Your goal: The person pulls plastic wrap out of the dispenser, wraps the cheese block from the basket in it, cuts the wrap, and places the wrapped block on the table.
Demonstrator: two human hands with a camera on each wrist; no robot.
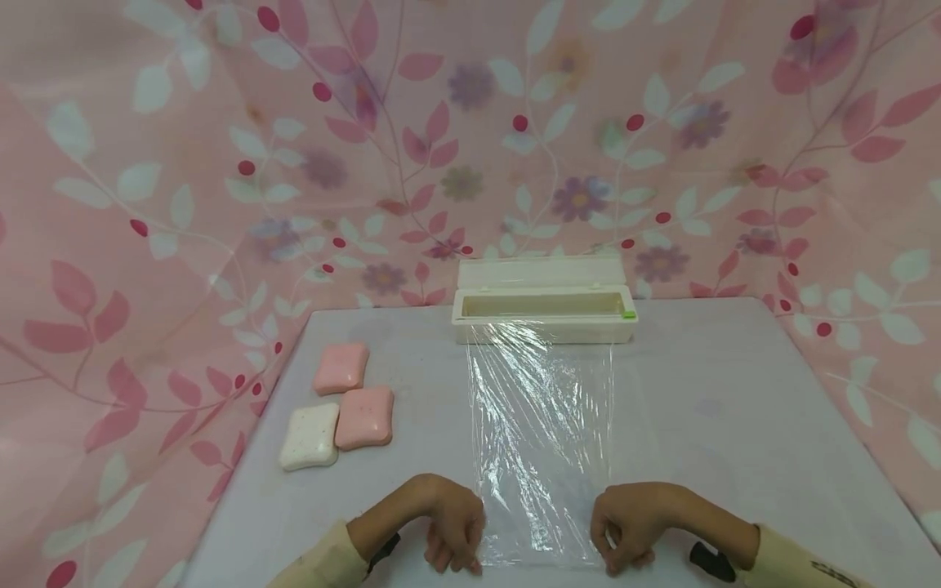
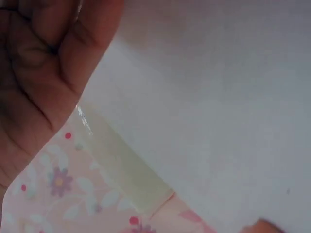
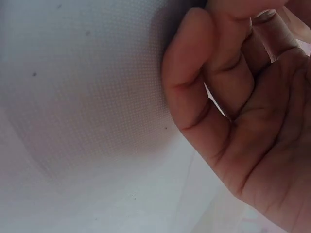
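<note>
Because the clear film is thin and creased by light pull lines, treat it as a very light, limp sheet with no stiffness of its own. Reference point for all positions: the white box, whose lid is raised at its rear. The film runs from the front of the box toward the person, its free edge farthest from the box.

Hand positions: the left hand is nearer the person than the box, about in line with its left end, thumb and fingers together, pinching the left corner of the free edge. The right hand lies correspondingly in line with the right end of the box, its curled fingers pinching the right corner. Whether the sheet between touches the table cannot be told.

Handling notes: expect a slick, clinging surface that may fold onto itself if either corner goes slack. Hold by the two outer corners only, with even tension; uneven pull could skew or tear the sheet. The box appears to be light plastic and could slide under a hard pull.

Left of the box, nearer the person, lie two pink bars and one white bar, clear of the film.
</note>
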